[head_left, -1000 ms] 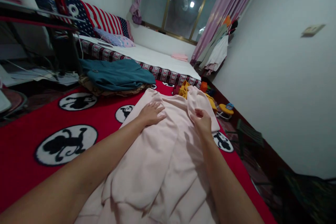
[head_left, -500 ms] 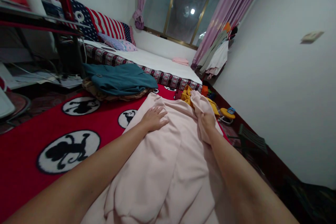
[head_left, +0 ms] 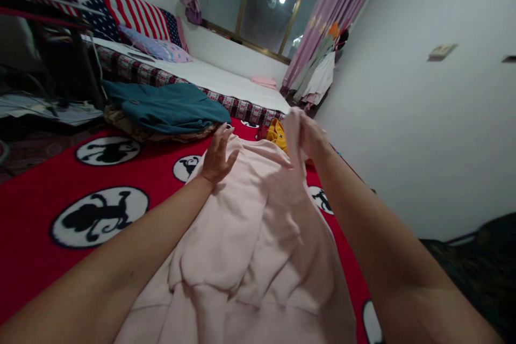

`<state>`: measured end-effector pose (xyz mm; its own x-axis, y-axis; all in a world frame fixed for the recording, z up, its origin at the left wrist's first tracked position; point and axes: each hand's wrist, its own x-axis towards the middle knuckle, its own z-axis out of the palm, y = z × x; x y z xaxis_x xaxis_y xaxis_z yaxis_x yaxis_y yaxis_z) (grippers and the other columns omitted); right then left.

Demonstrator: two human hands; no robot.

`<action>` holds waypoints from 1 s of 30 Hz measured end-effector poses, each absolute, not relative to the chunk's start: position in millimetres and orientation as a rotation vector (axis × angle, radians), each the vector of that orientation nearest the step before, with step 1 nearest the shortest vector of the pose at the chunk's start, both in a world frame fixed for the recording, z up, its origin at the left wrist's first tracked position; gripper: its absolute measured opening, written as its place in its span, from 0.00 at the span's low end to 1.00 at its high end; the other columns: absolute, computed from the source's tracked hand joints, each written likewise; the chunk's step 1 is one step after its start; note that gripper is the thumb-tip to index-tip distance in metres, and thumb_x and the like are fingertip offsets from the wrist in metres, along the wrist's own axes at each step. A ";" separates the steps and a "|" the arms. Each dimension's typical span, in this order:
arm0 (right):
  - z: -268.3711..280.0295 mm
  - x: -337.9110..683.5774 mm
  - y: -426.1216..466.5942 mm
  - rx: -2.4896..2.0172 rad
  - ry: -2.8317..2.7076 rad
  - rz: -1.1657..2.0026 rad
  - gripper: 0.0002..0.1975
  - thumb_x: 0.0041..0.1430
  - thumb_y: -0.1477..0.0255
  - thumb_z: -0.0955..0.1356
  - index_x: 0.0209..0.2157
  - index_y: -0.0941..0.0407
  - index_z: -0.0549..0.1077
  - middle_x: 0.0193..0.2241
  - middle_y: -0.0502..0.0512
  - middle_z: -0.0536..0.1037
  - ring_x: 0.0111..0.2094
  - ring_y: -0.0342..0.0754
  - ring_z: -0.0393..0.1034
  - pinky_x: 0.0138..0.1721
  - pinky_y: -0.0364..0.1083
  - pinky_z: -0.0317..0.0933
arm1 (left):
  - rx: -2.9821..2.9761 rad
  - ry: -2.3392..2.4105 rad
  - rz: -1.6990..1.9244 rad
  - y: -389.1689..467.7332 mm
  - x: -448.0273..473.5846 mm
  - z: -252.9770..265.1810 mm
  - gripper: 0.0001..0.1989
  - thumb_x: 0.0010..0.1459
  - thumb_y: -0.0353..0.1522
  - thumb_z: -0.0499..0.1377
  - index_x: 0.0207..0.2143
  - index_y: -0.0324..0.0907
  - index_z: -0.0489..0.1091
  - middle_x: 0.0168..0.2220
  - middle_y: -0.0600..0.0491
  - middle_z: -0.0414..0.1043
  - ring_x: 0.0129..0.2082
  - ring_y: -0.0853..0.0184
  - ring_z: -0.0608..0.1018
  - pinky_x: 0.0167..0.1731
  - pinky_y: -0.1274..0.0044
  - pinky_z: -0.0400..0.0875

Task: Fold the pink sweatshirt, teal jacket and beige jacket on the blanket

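A pale pink long-sleeved top (head_left: 242, 215) lies spread on a red blanket (head_left: 161, 172) patterned with white ovals and black figures. One of its sleeves is folded in across the body. My left hand (head_left: 219, 157) is at the top's left shoulder, fingers stretched out and holding nothing; whether the palm touches the cloth I cannot tell. Up at the right, my right hand (head_left: 312, 137) grips the other sleeve (head_left: 295, 134) and holds it raised above the blanket. The cloth hangs from that hand down to the top's right side.
Beyond the left hand lies a pile with a folded teal garment (head_left: 169, 110) on it. Yellow clothing (head_left: 276, 133) sits past the collar. Farther back are a white-topped bed (head_left: 217, 78), a cluttered desk (head_left: 52, 16) at left and a bare wall (head_left: 403, 134) at right.
My right hand has lifted the sleeve up from the garment's right side. My left hand has come off its flat press, moving slightly left with fingers raised. The view has shifted.
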<state>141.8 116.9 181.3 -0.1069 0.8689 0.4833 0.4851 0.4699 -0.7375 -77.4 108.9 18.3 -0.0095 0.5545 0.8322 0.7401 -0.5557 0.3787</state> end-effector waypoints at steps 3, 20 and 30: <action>186.8 122.4 97.0 -1.024 -2.041 0.834 0.23 0.60 0.52 0.65 0.43 0.57 0.75 0.35 0.53 0.79 0.38 0.44 0.74 0.40 0.44 0.67 | -2.108 -1.352 -1.549 101.1 -81.3 21.3 0.37 0.58 0.38 0.56 0.67 0.43 0.46 0.69 0.44 0.41 0.68 0.54 0.49 0.65 0.64 0.49; 48.5 249.4 -123.7 -2.107 -2.325 0.055 0.25 0.54 0.64 0.67 0.53 0.54 0.67 0.37 0.59 0.78 0.35 0.58 0.75 0.31 0.49 0.62 | -2.438 -1.443 -1.191 113.1 -75.0 9.2 0.13 0.59 0.33 0.54 0.41 0.44 0.78 0.50 0.47 0.70 0.53 0.57 0.68 0.56 0.65 0.64; 83.2 231.4 -112.7 -1.650 -1.711 0.891 0.14 0.55 0.58 0.67 0.37 0.54 0.72 0.28 0.52 0.75 0.31 0.51 0.72 0.31 0.45 0.65 | -2.167 -1.619 -1.648 117.7 -88.2 27.1 0.20 0.48 0.23 0.52 0.39 0.44 0.79 0.42 0.52 0.76 0.47 0.62 0.74 0.51 0.72 0.68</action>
